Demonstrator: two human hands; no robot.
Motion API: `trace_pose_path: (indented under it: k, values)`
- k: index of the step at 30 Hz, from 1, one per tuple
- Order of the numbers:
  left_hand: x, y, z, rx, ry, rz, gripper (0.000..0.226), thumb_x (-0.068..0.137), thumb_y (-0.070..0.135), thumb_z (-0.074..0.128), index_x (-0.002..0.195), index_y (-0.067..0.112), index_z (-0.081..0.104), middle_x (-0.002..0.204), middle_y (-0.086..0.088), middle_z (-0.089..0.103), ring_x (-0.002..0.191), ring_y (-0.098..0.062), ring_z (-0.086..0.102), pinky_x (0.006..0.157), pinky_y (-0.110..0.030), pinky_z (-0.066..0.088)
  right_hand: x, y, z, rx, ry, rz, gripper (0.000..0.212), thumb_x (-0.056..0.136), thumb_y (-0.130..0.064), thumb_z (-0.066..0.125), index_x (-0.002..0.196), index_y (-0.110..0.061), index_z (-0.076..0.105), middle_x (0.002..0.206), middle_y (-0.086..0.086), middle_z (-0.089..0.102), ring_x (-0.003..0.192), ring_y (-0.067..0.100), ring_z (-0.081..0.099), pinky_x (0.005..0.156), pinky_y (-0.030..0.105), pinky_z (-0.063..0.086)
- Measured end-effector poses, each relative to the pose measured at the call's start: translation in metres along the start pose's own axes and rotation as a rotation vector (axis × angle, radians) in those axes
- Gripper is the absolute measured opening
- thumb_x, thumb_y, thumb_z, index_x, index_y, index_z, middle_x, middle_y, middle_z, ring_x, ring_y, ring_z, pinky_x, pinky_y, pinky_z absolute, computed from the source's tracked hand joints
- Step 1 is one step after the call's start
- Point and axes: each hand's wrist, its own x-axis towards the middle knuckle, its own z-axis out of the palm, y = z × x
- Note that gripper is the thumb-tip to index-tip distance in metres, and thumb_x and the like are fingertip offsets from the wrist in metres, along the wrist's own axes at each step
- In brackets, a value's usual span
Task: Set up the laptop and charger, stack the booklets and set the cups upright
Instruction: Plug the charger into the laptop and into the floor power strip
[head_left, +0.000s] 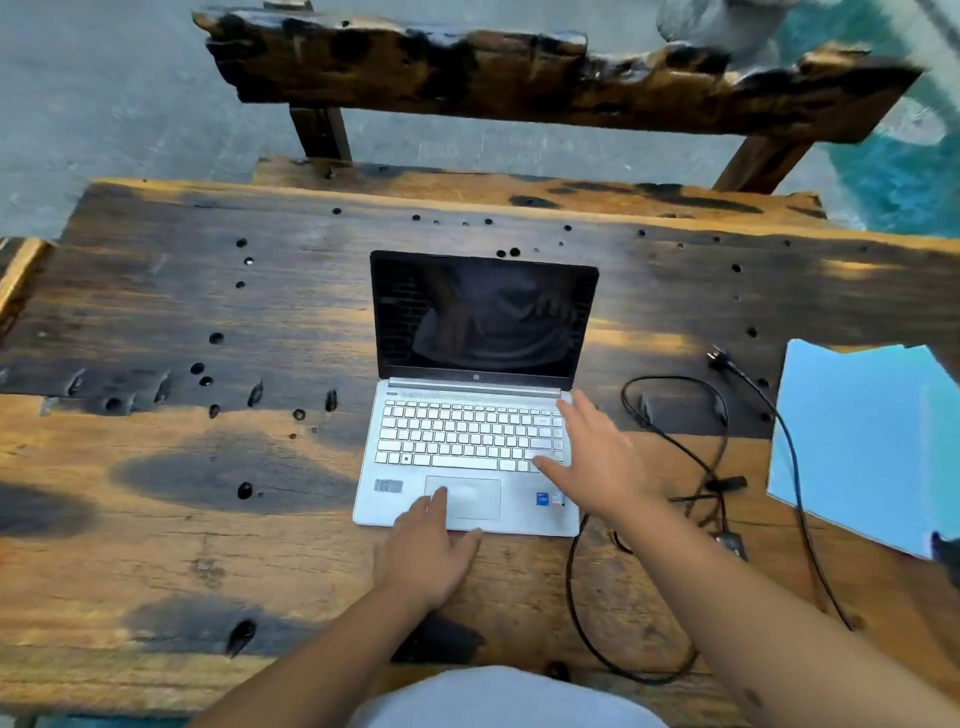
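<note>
A silver laptop (470, 415) stands open in the middle of the wooden table (182, 493), its screen dark. My left hand (428, 551) rests flat at the laptop's front edge, fingers touching the touchpad. My right hand (597, 462) lies spread over the right side of the keyboard and holds nothing. The black charger cable (691, 457) lies in loose loops to the right of the laptop, its plug (719, 358) towards the far side. Light blue booklets (862, 441) lie at the right edge, the cable crossing over them. No cups are in view.
A rough wooden bench (519, 78) stands beyond the table's far edge, with grey floor behind it. The tabletop has many dark holes and burn marks. Bare wood stretches to the left of the laptop.
</note>
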Motion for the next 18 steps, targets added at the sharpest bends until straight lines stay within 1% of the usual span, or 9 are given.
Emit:
trace_pose_path:
  k: [1,3,5,7,8,10,12,15,18]
  values:
    - [-0.002,0.005,-0.003,0.040,0.023,0.045,0.081,0.085,0.072,0.036,0.153,0.034,0.015,0.160,0.002,0.025,0.145,-0.022,0.027,0.107,-0.048,0.039,-0.015,0.007,0.002,0.016,-0.001,0.023,0.085,0.083,-0.064,0.058,0.151,-0.029,0.022,0.165,0.001,0.015,0.146,0.023,0.027,0.110,0.046,0.035]
    - [-0.004,0.015,-0.007,0.106,0.047,0.133,0.083,0.083,0.076,0.034,0.153,0.044,0.002,0.165,-0.001,0.010,0.149,-0.024,0.016,0.109,-0.050,0.037,-0.041,0.020,0.006,0.042,-0.007,0.059,0.088,0.080,-0.067,0.055,0.151,-0.034,0.016,0.165,0.002,0.011,0.149,0.023,0.022,0.112,0.047,0.031]
    - [-0.007,0.026,-0.008,0.191,0.070,0.227,0.084,0.079,0.080,0.027,0.148,0.051,-0.012,0.166,-0.002,0.000,0.151,-0.025,0.008,0.111,-0.053,0.033,-0.063,0.032,0.008,0.026,-0.024,0.091,0.095,0.078,-0.073,0.049,0.153,-0.034,0.007,0.166,0.004,0.007,0.152,0.022,0.011,0.117,0.048,0.020]
    - [-0.012,0.039,-0.010,0.269,0.103,0.296,0.085,0.076,0.083,0.020,0.143,0.054,-0.023,0.166,0.000,-0.009,0.152,-0.025,-0.003,0.114,-0.058,0.022,-0.079,0.042,0.010,0.000,-0.037,0.132,0.101,0.075,-0.079,0.042,0.155,-0.031,0.003,0.166,0.002,-0.001,0.152,0.020,0.000,0.119,0.048,0.009]
    - [-0.013,0.045,-0.010,0.302,0.119,0.323,0.086,0.075,0.084,0.018,0.141,0.054,-0.027,0.165,0.000,-0.013,0.152,-0.025,-0.008,0.114,-0.059,0.017,-0.085,0.046,0.010,-0.001,-0.037,0.146,0.103,0.073,-0.081,0.040,0.155,-0.031,0.003,0.166,0.002,-0.004,0.152,0.019,-0.004,0.120,0.047,0.006]
    - [-0.016,0.056,-0.008,0.368,0.152,0.367,0.087,0.074,0.086,0.015,0.142,0.051,-0.028,0.164,0.000,-0.017,0.151,-0.025,-0.015,0.116,-0.060,0.010,-0.094,0.053,0.009,0.001,-0.033,0.156,0.106,0.071,-0.083,0.037,0.155,-0.031,0.004,0.166,0.001,-0.008,0.152,0.019,-0.007,0.119,0.048,0.005]
    - [-0.017,0.066,-0.007,0.410,0.188,0.398,0.090,0.075,0.086,0.013,0.147,0.045,-0.021,0.164,-0.001,-0.018,0.150,-0.025,-0.018,0.116,-0.059,0.004,-0.100,0.058,0.007,-0.005,-0.033,0.157,0.107,0.070,-0.085,0.035,0.156,-0.030,0.004,0.165,0.001,-0.011,0.152,0.019,-0.008,0.119,0.050,0.006]
    - [-0.016,0.082,-0.004,0.434,0.208,0.412,0.093,0.075,0.087,0.012,0.152,0.041,-0.012,0.164,-0.003,-0.016,0.150,-0.025,-0.018,0.117,-0.058,0.002,-0.105,0.067,0.001,0.004,-0.037,0.161,0.105,0.071,-0.084,0.036,0.156,-0.031,0.005,0.165,0.000,-0.012,0.152,0.019,-0.010,0.119,0.050,0.006]
    - [-0.011,0.096,0.000,0.444,0.202,0.410,0.094,0.075,0.087,0.012,0.153,0.040,-0.008,0.165,-0.003,-0.015,0.150,-0.026,-0.018,0.117,-0.058,0.001,-0.102,0.077,-0.005,0.006,-0.047,0.142,0.101,0.074,-0.082,0.039,0.156,-0.032,0.007,0.166,0.001,-0.009,0.152,0.020,-0.008,0.119,0.049,0.006]
